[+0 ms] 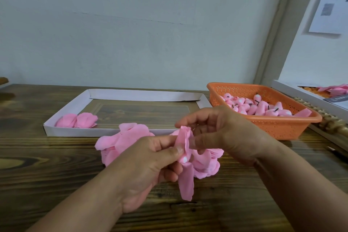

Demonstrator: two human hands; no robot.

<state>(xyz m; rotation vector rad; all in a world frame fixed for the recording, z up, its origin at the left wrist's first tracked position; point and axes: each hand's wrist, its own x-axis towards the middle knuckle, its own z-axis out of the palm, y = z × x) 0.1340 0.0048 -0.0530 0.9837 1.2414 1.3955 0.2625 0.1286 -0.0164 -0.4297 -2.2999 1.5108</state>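
Since the left hand (148,162) and right hand (226,132) both have a pinch grip on the pink petal-wrapped flower bud (183,141), held above the middle of the brown wooden worktop (56,165), overtugging could probably rip its flimsy petals.

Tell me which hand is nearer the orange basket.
Right. The right hand pinches the pink petal just in front of the orange basket, at its near left corner; the left hand grips the bud, farther left and lower.
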